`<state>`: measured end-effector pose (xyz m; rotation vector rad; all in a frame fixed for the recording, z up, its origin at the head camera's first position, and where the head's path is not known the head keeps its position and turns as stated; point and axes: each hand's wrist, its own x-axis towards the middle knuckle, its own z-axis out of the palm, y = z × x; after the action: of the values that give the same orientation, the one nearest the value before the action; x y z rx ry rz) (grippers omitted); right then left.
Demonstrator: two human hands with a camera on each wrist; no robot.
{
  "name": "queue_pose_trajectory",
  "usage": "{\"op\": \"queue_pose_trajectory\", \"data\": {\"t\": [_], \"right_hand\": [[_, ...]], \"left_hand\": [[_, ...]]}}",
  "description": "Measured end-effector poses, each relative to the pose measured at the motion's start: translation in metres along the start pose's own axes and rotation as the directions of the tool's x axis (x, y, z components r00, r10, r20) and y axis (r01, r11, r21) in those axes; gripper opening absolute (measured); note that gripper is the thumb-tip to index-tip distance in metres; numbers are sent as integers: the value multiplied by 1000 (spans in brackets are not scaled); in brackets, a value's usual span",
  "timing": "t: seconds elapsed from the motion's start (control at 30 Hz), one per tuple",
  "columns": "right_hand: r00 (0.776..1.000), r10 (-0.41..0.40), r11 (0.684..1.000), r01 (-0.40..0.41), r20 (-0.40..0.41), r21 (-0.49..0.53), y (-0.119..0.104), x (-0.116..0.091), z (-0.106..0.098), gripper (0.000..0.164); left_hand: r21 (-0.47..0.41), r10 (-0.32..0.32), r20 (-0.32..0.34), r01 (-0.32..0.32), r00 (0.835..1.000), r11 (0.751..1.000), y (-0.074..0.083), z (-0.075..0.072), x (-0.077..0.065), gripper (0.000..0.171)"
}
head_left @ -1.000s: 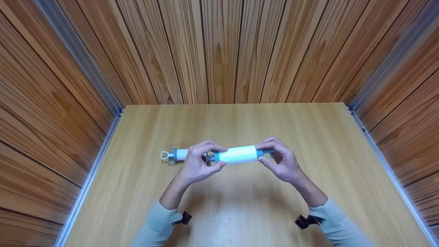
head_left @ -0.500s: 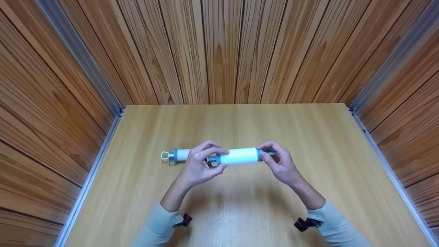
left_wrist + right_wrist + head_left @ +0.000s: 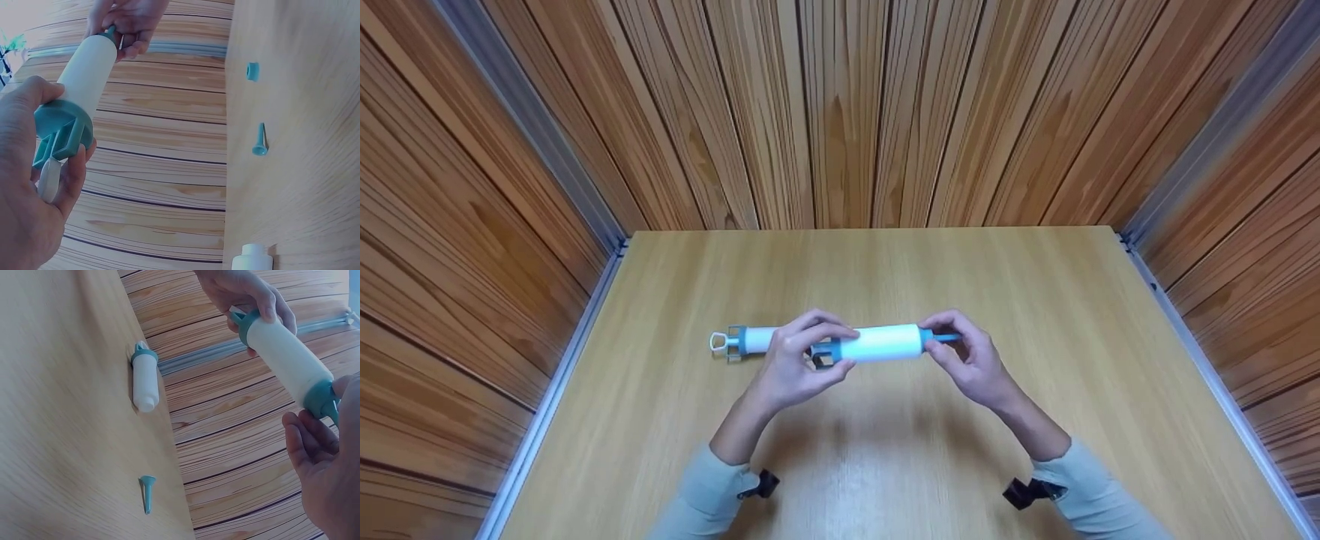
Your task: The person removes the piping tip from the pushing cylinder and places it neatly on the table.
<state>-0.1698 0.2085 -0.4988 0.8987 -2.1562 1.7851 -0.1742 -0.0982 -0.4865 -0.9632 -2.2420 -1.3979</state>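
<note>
On my head feed the slatted wall [image 3: 840, 112] backs the wooden table [image 3: 847, 277] along its far edge. I have the left hand [image 3: 799, 360] and right hand [image 3: 976, 360] over the surface, well in from its left and right edges. Between them the held tube [image 3: 885, 343] hangs clear of the wood, nearly level: left thumb and fingers grip its teal flanged end, the right pinches its teal nozzle end. The second tube [image 3: 145, 379] lies toward the left edge, partly covered on the head feed, whole on my right wrist feed. Both wrist feeds give me a loose teal nozzle [image 3: 260, 139]; only the left wrist feed adds a teal ring [image 3: 252, 71], farther along the far edge.
</note>
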Motion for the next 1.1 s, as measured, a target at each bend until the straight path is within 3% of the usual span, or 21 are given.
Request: {"op": "queue_pose_trajectory", "data": {"t": [0.23, 0.67, 1.1], "right_hand": [[1000, -31, 999, 31, 1, 16, 2, 0, 0, 30], [999, 47, 999, -47, 19, -19, 0, -2, -1, 25], [999, 33, 999, -33, 29, -4, 1, -4, 0, 26]], "left_hand": [[5, 7, -3, -7, 1000, 1000, 0, 1, 0, 29], [1, -7, 12, 7, 1000, 1000, 2, 0, -1, 29], [-7, -7, 17, 7, 1000, 1000, 1, 0, -2, 29]]}}
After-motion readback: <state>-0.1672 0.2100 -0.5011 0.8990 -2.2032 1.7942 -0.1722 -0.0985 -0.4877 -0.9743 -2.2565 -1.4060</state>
